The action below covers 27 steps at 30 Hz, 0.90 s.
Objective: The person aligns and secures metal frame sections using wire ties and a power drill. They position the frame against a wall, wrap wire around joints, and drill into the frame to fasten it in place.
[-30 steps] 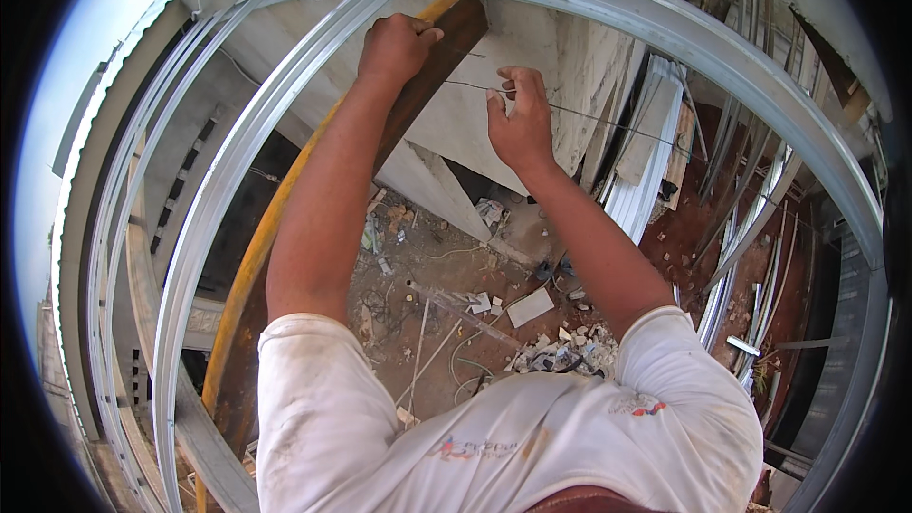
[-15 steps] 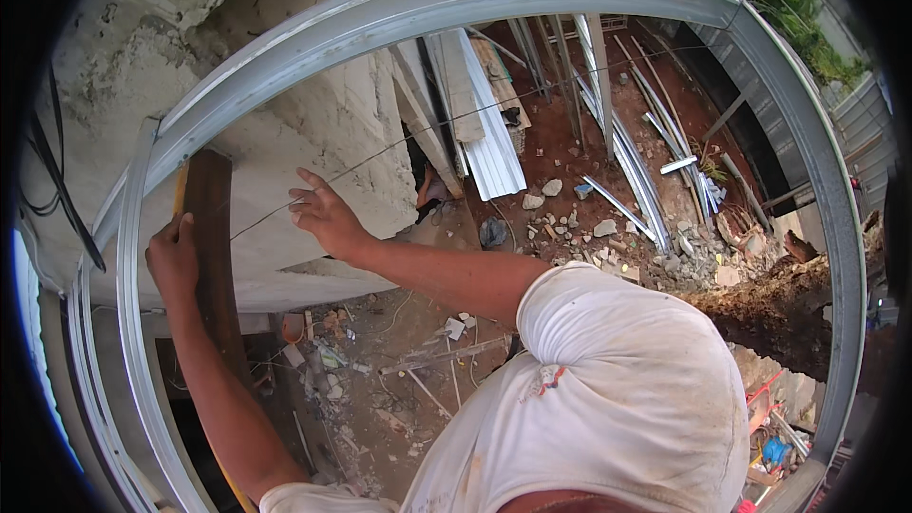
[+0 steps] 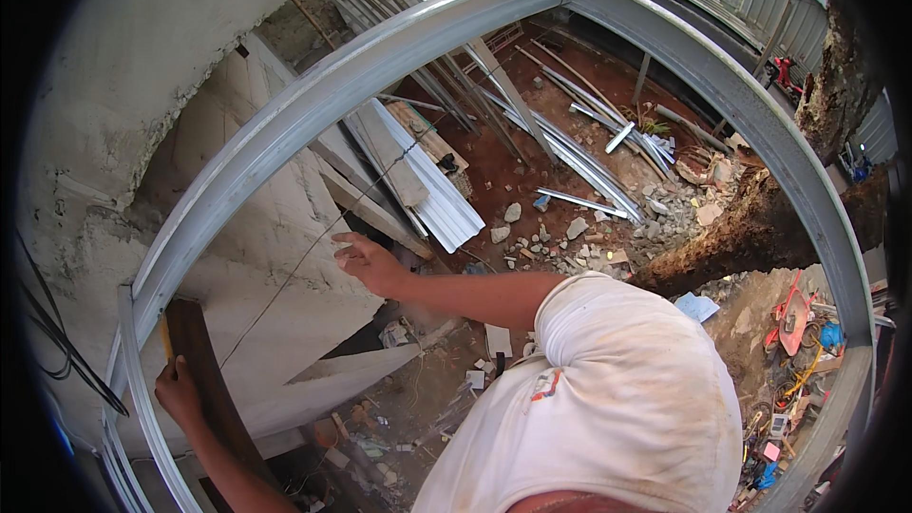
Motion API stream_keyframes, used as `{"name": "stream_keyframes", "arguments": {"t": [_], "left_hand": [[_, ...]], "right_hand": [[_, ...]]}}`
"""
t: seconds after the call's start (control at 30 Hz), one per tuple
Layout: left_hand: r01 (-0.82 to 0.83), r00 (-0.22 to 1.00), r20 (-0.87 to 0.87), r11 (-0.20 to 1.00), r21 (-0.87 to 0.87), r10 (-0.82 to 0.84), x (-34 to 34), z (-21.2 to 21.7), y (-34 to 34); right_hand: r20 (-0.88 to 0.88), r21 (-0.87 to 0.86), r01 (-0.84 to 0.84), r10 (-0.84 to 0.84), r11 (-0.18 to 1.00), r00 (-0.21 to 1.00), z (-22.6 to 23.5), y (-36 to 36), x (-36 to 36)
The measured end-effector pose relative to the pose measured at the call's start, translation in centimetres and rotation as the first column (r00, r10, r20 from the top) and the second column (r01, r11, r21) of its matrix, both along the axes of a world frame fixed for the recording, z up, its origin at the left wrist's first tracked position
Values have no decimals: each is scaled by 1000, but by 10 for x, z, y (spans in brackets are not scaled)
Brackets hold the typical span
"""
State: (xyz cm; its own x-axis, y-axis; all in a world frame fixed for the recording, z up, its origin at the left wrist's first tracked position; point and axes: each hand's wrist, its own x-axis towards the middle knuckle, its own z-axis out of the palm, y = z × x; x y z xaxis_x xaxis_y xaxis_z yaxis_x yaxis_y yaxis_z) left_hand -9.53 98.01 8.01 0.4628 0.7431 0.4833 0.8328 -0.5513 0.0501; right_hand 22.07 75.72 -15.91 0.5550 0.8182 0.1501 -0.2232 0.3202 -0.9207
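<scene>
My left hand [image 3: 177,393] grips the edge of a dark wooden board [image 3: 211,382] at the lower left, next to a grey metal frame [image 3: 380,62]. A thin yellow strip [image 3: 166,336] shows along the board's top edge. My right hand [image 3: 369,262] reaches out in mid-frame with its fingers apart. Its fingertips are at a thin taut string [image 3: 285,283], which runs diagonally from the board up toward the stacked metal sheets. I cannot tell whether the fingers touch the string. A white sleeve [image 3: 617,389] covers my right shoulder.
A rough concrete wall [image 3: 142,114] fills the left. Far below lie white corrugated sheets [image 3: 437,195], long metal profiles [image 3: 579,161], stones and rubble [image 3: 570,228] on red earth. A tree trunk [image 3: 750,228] crosses at right, with tools and colourful clutter [image 3: 793,361] beside it.
The view has swung right and down. My right hand has gone from pinching the string to spread fingers beside it. My left hand has kept its hold on the board.
</scene>
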Motion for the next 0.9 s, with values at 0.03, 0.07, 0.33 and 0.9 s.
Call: {"name": "stream_keyframes", "arguments": {"t": [0.03, 0.07, 0.33, 0.9], "left_hand": [[14, 1000, 3, 1000, 10, -14, -2, -2, 3], [22, 1000, 8, 1000, 19, -22, -7, -5, 8], [25, 999, -30, 999, 29, -24, 3, -1, 0], [51, 956, -293, 995, 80, -25, 95, -57, -129]], "right_hand": [[-111, 0, 102, -101, 995, 989, -10, -19, 27], [-142, -30, 236, -238, 971, 961, -10, -40, 53], [-443, 380, 592, -423, 711, 791, 81, -156, 190], [-385, 349, 496, -361, 795, 849, 75, -173, 228]]}}
